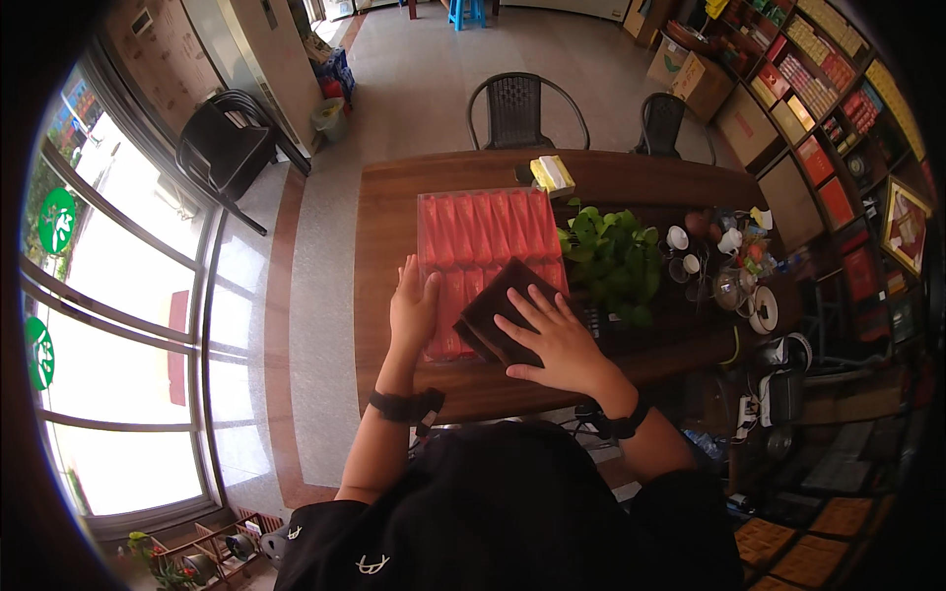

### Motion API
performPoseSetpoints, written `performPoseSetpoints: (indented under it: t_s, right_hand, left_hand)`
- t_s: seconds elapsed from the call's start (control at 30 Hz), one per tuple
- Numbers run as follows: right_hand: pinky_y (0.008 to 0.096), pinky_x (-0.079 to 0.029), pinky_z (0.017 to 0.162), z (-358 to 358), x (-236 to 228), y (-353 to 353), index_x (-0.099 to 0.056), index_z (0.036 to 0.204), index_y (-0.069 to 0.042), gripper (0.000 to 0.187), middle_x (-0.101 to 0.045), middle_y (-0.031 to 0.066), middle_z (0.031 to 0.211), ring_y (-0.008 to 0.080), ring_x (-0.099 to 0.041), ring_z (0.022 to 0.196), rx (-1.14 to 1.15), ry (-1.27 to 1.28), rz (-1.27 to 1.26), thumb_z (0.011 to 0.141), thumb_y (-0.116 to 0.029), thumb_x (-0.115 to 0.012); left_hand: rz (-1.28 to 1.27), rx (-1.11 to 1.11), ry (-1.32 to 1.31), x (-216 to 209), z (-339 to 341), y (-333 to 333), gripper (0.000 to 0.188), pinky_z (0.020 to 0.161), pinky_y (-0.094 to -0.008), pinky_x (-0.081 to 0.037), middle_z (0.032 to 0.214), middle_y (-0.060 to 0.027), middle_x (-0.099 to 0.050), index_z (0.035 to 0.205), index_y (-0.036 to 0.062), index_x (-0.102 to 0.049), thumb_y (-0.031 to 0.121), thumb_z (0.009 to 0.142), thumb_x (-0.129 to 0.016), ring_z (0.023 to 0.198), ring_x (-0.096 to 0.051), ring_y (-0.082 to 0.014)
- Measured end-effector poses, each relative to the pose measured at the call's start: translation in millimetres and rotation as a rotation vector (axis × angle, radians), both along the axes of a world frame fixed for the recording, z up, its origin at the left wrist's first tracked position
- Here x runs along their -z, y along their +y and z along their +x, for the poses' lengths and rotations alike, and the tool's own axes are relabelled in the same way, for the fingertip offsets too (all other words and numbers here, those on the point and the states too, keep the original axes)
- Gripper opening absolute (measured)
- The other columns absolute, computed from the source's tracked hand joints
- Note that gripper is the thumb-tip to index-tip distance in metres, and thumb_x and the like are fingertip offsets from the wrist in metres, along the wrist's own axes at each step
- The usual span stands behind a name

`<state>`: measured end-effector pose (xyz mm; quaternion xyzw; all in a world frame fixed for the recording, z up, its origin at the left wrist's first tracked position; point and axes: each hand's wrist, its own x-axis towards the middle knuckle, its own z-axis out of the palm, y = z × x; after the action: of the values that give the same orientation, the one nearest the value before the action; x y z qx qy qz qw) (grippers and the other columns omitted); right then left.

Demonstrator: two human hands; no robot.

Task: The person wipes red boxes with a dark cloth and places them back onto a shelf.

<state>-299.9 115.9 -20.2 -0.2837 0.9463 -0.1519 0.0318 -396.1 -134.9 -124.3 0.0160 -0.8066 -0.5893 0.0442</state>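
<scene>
Your right hand, fingers spread wide, lies on the folded dark-brown cloth, atop the red box's near-right part. Box: toward tabletop's left edge, long axis near-to-far. Your left hand flanks its left side, fingers together; grip can't be told.

Red box partly hidden under apparent brown cloth; stool cropped.

We're peering steeply down from a head-worn fisheye (edges bowing), past the black short-sleeved shirt, close over left hand, right hand and wooden table, tiled floor ahead!
</scene>
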Motion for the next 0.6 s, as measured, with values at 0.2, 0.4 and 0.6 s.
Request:
performPoseSetpoints:
  t_s: [0.2,0.4,0.6]
  right_hand:
    - [0.0525,-0.004,0.121,-73,1,46,-0.031,0.154,-0.028,0.076,-0.004,0.0072,0.165,0.0319,0.002,0.152,-0.105,-0.235,0.137,0.091,-0.067,-0.048]
    - [0.0558,-0.006,0.119,-168,26,57,-0.028,0.155,-0.026,0.078,-0.005,0.0090,0.165,0.0334,0.001,0.151,0.078,-0.134,0.076,0.092,-0.070,-0.042]
    - [0.0612,-0.014,0.116,-171,39,56,-0.038,0.150,-0.026,0.067,-0.018,0.0119,0.162,0.0365,-0.013,0.150,0.129,0.120,0.036,0.095,-0.063,-0.044]
  left_hand:
    - [-0.442,0.080,0.058,-60,8,15,0.070,0.115,-0.0575,-0.023,0.157,-0.0188,-0.030,0.148,0.0096,-0.039,0.036,0.090,-0.066,0.146,-0.021,-0.0441]
    - [-0.513,0.119,0.066,-56,8,23,0.068,0.113,-0.0636,-0.021,0.158,-0.0141,-0.029,0.148,0.0148,-0.041,0.039,0.090,-0.066,0.146,-0.020,-0.0458]
    - [-0.502,0.060,0.028,-52,13,38,0.064,0.113,-0.0650,-0.020,0.159,-0.0118,-0.029,0.148,0.0182,-0.042,0.040,0.091,-0.063,0.146,-0.019,-0.0458]
